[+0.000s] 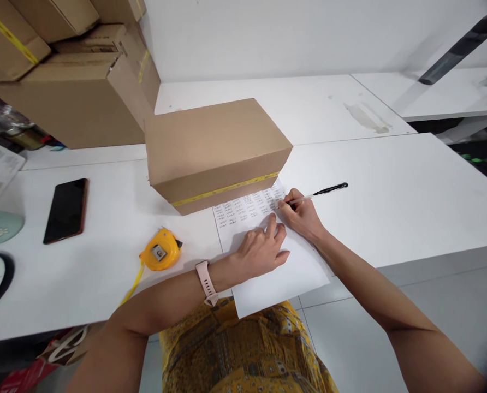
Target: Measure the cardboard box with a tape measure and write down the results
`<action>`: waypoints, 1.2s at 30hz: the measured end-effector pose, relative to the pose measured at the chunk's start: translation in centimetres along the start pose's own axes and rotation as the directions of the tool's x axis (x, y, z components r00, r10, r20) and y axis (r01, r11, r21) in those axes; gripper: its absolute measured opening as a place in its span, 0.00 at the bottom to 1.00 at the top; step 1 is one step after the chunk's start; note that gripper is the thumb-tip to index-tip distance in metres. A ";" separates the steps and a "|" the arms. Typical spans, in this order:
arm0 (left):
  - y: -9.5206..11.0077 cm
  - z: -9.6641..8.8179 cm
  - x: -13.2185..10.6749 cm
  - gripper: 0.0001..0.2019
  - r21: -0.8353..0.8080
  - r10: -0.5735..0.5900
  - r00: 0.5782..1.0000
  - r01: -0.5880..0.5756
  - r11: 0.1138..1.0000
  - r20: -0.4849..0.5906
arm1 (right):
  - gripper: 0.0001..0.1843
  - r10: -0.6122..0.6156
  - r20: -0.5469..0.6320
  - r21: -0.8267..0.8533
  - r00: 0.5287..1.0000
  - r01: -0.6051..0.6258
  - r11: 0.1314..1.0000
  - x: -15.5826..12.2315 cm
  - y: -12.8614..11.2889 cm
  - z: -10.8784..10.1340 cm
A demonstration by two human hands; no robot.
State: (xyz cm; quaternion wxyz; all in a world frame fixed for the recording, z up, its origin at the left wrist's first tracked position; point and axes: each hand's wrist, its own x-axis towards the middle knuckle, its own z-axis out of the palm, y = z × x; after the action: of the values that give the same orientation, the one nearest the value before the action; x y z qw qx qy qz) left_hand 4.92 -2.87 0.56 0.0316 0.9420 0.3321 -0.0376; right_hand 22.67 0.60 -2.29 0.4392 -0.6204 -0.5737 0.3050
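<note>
My right hand (301, 212) is closed around a black and white pen (331, 190), its tip at the written rows on a white sheet of paper (280, 273). Flat on the same sheet, just left of the pen, rests my left hand (263, 245) with fingers spread. Handwriting in several rows covers the upper part of the paper; the lower part is blank and overhangs the table's front edge. A closed cardboard box (219, 142) with a yellow tape strip stands directly behind the sheet and hides its top edge.
An orange tape measure (161, 250) lies left of the paper, its yellow blade running toward the table edge. Farther left are a phone (66, 210) and a pale green cup (0, 225). Stacked cartons (75, 98) fill the back left. A dark tube (460, 46) leans at the back right.
</note>
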 end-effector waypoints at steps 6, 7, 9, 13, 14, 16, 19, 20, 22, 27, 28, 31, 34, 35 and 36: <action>0.0 0.0 0.0 0.31 0.003 -0.001 1.000 0.001 1.000 -0.012 | 0.10 -0.009 -0.024 0.001 1.000 0.009 1.000 0.0 0.0 -0.1; 0.0 0.0 0.0 0.31 0.003 0.000 1.000 0.000 1.000 -0.005 | 0.10 -0.012 -0.026 -0.001 1.000 0.012 1.000 0.0 0.0 -0.1; 0.0 0.0 0.0 0.31 0.002 -0.001 1.000 0.001 1.000 0.005 | 0.10 -0.012 -0.019 0.002 1.000 0.012 1.000 0.0 0.0 -0.1; 0.0 -0.1 0.0 0.31 -0.011 -0.006 1.000 0.006 1.000 0.017 | 0.10 0.000 -0.014 0.019 1.000 0.001 1.000 0.0 -0.1 0.0; 0.0 -0.1 0.0 0.31 -0.013 -0.006 1.000 0.006 1.000 0.016 | 0.10 -0.002 -0.015 0.017 1.000 0.002 1.000 0.0 0.0 0.0; 0.0 -0.1 0.0 0.31 -0.006 -0.006 1.000 0.006 1.000 0.010 | 0.10 -0.010 -0.021 0.007 1.000 0.010 1.000 0.1 0.0 0.0; 0.0 -0.1 0.0 0.31 0.008 -0.005 1.000 0.005 1.000 0.007 | 0.09 -0.009 -0.033 -0.004 0.999 0.009 1.000 0.1 0.0 -0.1; 0.0 -0.2 0.0 0.31 0.011 -0.006 1.000 0.005 1.000 0.008 | 0.09 -0.008 -0.035 -0.006 0.999 0.007 1.000 0.1 0.0 -0.1; 0.0 -0.2 0.0 0.32 0.013 -0.005 1.000 0.005 1.000 0.011 | 0.09 -0.010 -0.036 -0.012 0.999 0.009 1.000 0.1 -0.1 -0.1; 0.0 -0.2 0.0 0.31 0.009 -0.001 1.000 0.001 1.000 0.019 | 0.09 -0.010 -0.028 -0.015 1.000 0.010 1.000 0.1 -0.2 -0.2; 0.0 -0.2 0.0 0.31 0.007 -0.001 1.000 0.000 1.000 0.017 | 0.10 -0.008 -0.029 -0.014 1.000 0.008 1.000 0.1 -0.2 -0.2; 0.0 -0.1 0.0 0.31 0.002 -0.001 1.000 0.001 1.000 0.005 | 0.10 -0.009 -0.036 -0.022 0.999 0.008 1.000 0.1 -0.1 -0.2; 0.0 -0.1 0.0 0.31 -0.005 -0.005 1.000 0.005 1.000 0.001 | 0.10 -0.008 -0.035 -0.041 0.999 0.006 0.999 0.1 0.0 -0.1; 0.0 0.0 0.0 0.31 -0.005 -0.005 1.000 0.005 1.000 0.002 | 0.10 -0.007 -0.035 -0.044 0.999 0.005 0.999 0.0 0.0 -0.1; 0.0 -0.1 0.0 0.31 -0.003 -0.004 1.000 0.004 1.000 0.004 | 0.10 -0.007 -0.034 -0.046 0.999 0.005 0.999 0.0 0.0 -0.1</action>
State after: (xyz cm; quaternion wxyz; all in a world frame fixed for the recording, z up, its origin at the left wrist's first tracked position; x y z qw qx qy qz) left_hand 4.89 -2.85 0.61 0.0334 0.9411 0.3342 -0.0392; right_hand 22.80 0.61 -2.22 0.4358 -0.6337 -0.5747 0.2798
